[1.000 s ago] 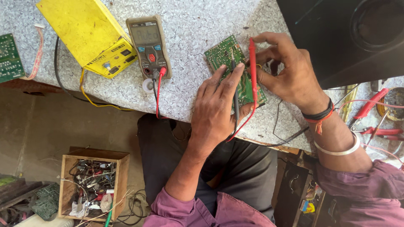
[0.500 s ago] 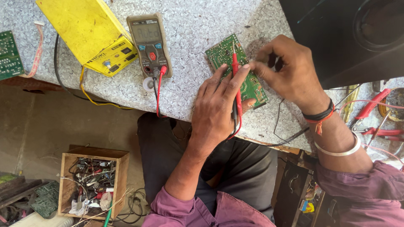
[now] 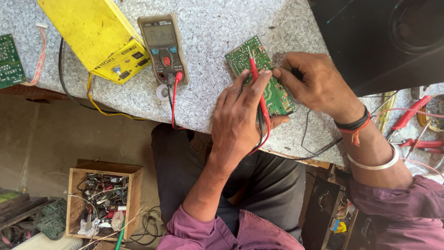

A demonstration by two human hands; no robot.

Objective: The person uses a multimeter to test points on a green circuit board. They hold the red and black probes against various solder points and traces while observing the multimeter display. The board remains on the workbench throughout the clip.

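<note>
— Looking from the left, what is on the bench?
— One yellow box (image 3: 99, 39), one grey multimeter (image 3: 163, 48), then one green circuit board (image 3: 261, 76), small, flat on the speckled bench (image 3: 208, 28) near its edge.
— And the hands?
— Left hand (image 3: 240, 122) clamps one red probe (image 3: 255, 78) on the board. Right hand (image 3: 317, 85) has fingers together at the board's right edge; what they pinch, I cannot tell.

Workbench clutter around the repair
A yellow box (image 3: 99, 34) lies on the speckled bench (image 3: 208, 102); a wooden crate of scrap parts (image 3: 102, 202) sits on the floor, red-handled pliers (image 3: 409, 113) far right.
</note>
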